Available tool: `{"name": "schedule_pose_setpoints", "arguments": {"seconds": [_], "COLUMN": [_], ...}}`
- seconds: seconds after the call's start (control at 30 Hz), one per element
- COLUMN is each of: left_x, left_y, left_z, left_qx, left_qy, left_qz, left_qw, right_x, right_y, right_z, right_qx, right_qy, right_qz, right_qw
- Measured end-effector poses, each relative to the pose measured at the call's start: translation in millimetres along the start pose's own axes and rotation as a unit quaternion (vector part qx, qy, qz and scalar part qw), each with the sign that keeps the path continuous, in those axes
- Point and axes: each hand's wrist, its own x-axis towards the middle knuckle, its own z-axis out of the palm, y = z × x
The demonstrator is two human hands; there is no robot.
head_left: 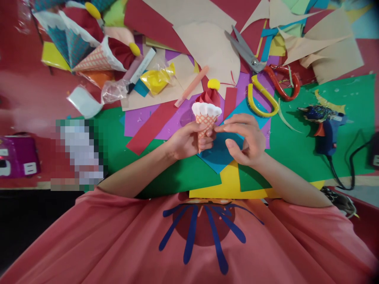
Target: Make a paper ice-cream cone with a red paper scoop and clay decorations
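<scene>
Upright in my left hand (186, 140) is a craft ice cream cone (206, 115), its lower part wrapped by the fingers. The cone has an orange lattice pattern, a white scalloped rim, red folded swirls and a yellow ball on top. My right hand (245, 138) hovers just to the right, fingers apart and bent, the index fingertip close to the cone's side; whether it touches I cannot tell. Beneath the hands lie a blue sheet (217, 156) and a green sheet (174, 169).
Scissors (254, 65) lie open at upper right. A blue glue gun (325, 132) with a black cord rests at the right. More craft cones (97, 55) lie at upper left, near a marker (143, 65). Cut sheets, including a beige one (207, 47), cover the back. A purple box (19, 156) stands far left.
</scene>
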Motion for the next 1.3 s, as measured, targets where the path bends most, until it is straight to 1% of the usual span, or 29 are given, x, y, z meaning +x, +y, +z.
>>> {"name": "schedule_pose_setpoints", "arguments": {"seconds": [0.07, 0.13, 0.23, 0.27, 0.37, 0.47, 0.57, 0.67, 0.73, 0.77, 0.87, 0.97, 1.03, 1.1, 1.23, 1.3], "left_x": [-0.9, -0.7, 1.3, 2.1, 3.4, 2.8, 1.8, 1.9, 2.8, 3.3, 4.2, 3.8, 2.9, 1.9, 0.8, 1.2], "left_y": [0.4, 0.3, -0.9, -1.5, -2.9, -3.9, -4.1, -3.8, -3.6, -3.4, -2.2, 0.0, 1.3, 1.6, 0.1, -1.0], "left_z": [0.6, 0.6, -1.5, -2.6, -5.7, -7.0, -7.4, -8.1, -8.5, -8.5, -8.0, -7.5, -7.3, -6.8, -6.0, -6.4], "left_qx": [-0.006, -0.006, 0.005, 0.01, 0.02, 0.041, 0.061, 0.063, 0.062, 0.062, 0.051, 0.026, 0.015, 0.014, 0.037, 0.048], "left_qy": [-0.008, -0.008, -0.002, -0.005, -0.029, -0.039, -0.023, -0.012, -0.013, -0.013, -0.019, -0.042, -0.057, -0.062, -0.053, -0.053], "left_qz": [-0.002, -0.003, 0.002, 0.002, -0.008, -0.009, -0.006, -0.005, -0.006, -0.009, -0.027, -0.038, -0.037, -0.034, -0.017, -0.013], "left_qw": [1.0, 1.0, 1.0, 1.0, 0.999, 0.998, 0.998, 0.998, 0.998, 0.998, 0.998, 0.998, 0.998, 0.997, 0.998, 0.997], "right_x": [-0.1, -0.9, -2.3, -2.4, -1.4, -0.8, -3.5, -7.3, -8.0, -7.6, -4.5, -2.9, -3.9, -5.7, -6.9, -6.0], "right_y": [0.1, 0.2, 0.0, -0.1, -0.5, -0.3, 1.2, 3.1, 3.6, 3.5, 2.4, 1.6, 1.8, 2.2, 2.7, 2.7], "right_z": [-1.1, -0.4, 2.3, 3.0, 3.5, 2.6, 2.5, 3.3, 3.5, 3.4, 3.3, 4.0, 4.8, 5.1, 4.3, 3.8], "right_qx": [-0.002, -0.008, 0.004, 0.018, 0.062, 0.063, 0.06, 0.053, 0.038, 0.03, 0.024, 0.038, 0.047, 0.053, 0.067, 0.075], "right_qy": [0.015, 0.024, 0.016, 0.014, 0.014, -0.012, -0.028, -0.01, -0.009, -0.014, -0.019, 0.005, 0.026, 0.034, 0.0, -0.001], "right_qz": [0.014, 0.05, 0.108, 0.11, 0.087, 0.081, 0.097, 0.139, 0.154, 0.152, 0.105, 0.076, 0.087, 0.097, 0.103, 0.109], "right_qw": [1.0, 0.998, 0.994, 0.994, 0.994, 0.995, 0.993, 0.989, 0.987, 0.988, 0.994, 0.996, 0.995, 0.993, 0.992, 0.991]}}
